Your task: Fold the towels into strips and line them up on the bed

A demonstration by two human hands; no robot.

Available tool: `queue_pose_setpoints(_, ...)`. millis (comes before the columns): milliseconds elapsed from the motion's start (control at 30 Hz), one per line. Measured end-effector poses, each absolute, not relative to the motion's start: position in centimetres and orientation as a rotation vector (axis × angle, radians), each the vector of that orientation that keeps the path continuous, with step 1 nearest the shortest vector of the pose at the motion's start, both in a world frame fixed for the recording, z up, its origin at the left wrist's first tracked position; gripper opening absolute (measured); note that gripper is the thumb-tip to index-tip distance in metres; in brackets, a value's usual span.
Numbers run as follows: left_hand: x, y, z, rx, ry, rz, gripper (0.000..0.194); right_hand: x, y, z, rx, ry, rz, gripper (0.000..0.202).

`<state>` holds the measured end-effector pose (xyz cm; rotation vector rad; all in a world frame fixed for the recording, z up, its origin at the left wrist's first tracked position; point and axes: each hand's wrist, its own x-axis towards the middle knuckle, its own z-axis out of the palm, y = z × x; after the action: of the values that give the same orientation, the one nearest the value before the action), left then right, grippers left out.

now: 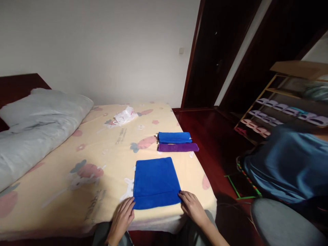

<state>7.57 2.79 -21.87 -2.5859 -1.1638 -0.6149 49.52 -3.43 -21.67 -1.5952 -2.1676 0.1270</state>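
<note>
A blue towel [156, 177] lies flat near the front edge of the bed, with a strip along its near side folded over. At its near left corner my left hand [125, 212] pinches the edge, thumb mostly hidden. My right hand [192, 206] grips the right edge by the end of the fold line, fingers bent together. Beyond this towel, a folded blue towel [174, 137] and a folded purple towel [178, 147] rest side by side close to the bed's right edge.
The bed [110, 177] has a yellow patterned sheet. A white plastic bag [125, 115] and a grey quilt [48, 126] lie on it. To the right stand a grey round seat [284, 223], something under dark blue fabric [289, 164] and a shoe rack [284, 90].
</note>
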Motion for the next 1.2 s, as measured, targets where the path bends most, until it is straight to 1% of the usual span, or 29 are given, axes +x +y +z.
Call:
queue_pose_setpoints(233,8.0,3.7,-21.7,-2.691,-1.233,-0.604,0.029,50.1,-2.8,-21.9,-1.602,-2.120,0.232,0.051)
queue_pose_setpoints(333,7.9,3.9,-21.7,-2.751,-1.262,-0.609,0.036,50.2,-2.3,-21.8,-1.606,-2.081,0.312,0.050)
queue_pose_setpoints(433,8.1,3.9,-21.5,-2.795,-1.350,-0.652,0.041,50.3,-2.0,-22.0,-1.596,-2.010,0.366,0.040)
queue_pose_setpoints(633,8.6,3.7,-21.3,-2.811,-1.604,-0.968,0.032,50.3,-1.6,-23.2,-1.577,-1.841,0.395,0.029)
queue_pose_setpoints(733,8.8,3.9,-21.5,-2.734,-1.710,-1.106,0.028,50.4,-1.3,-23.2,-1.572,-1.790,0.431,0.031)
queue_pose_setpoints(867,9.0,4.1,-22.1,-2.603,-1.765,-1.181,0.029,50.9,-1.3,-22.2,-1.565,-1.801,0.445,0.033)
queue_pose_setpoints(967,9.0,3.9,-22.6,-2.579,-1.765,-1.164,0.032,51.3,-1.8,-21.1,-1.556,-1.860,0.472,0.034)
queue_pose_setpoints(1100,8.9,3.4,-23.1,-2.596,-1.760,-1.049,0.032,51.4,-2.7,-20.1,-1.574,-1.917,0.553,0.034)
queue_pose_setpoints(1200,9.0,3.3,-23.4,-2.562,-1.700,-0.975,0.040,51.1,-2.9,-19.8,-1.610,-1.912,0.584,0.035)
